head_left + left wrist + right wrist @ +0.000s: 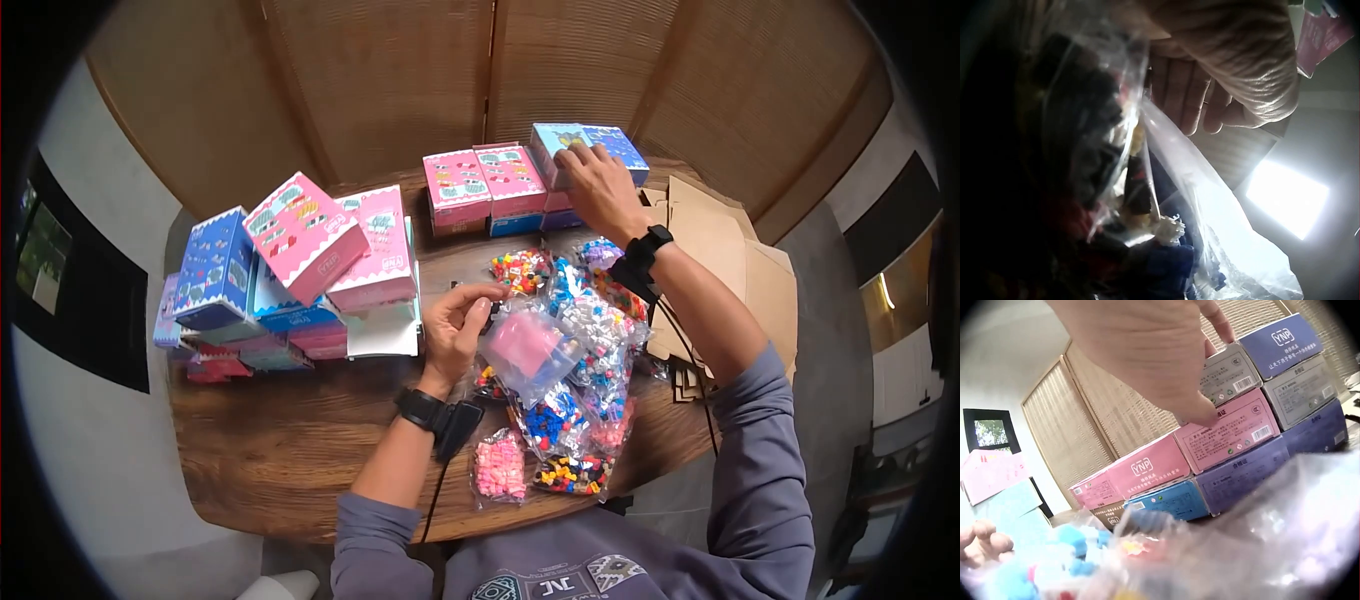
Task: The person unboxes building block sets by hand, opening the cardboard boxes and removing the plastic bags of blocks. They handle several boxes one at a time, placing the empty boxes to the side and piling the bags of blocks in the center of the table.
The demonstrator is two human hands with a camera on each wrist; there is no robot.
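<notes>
In the head view, my right hand (602, 192) reaches to the back stack and grips a light blue box (556, 143) from above. The right wrist view has that hand (1147, 362) around a grey-sided box (1230, 374) resting on a pink box (1229, 431). My left hand (456, 332) is held over the bags' left side, fingers loosely bent, with nothing seen in it. Beside it lies a clear bag with a pink piece (524, 342), on a pile of bags of coloured bricks (553, 420). The left wrist view shows a plastic bag (1210, 206) near the palm (1235, 56).
Stacked pink and blue boxes (306, 238) stand at the left of the wooden table (300, 440). More pink boxes (456, 186) are at the back. Flattened cardboard (740, 275) lies on the right, and a cable (436, 500) hangs from the left wrist.
</notes>
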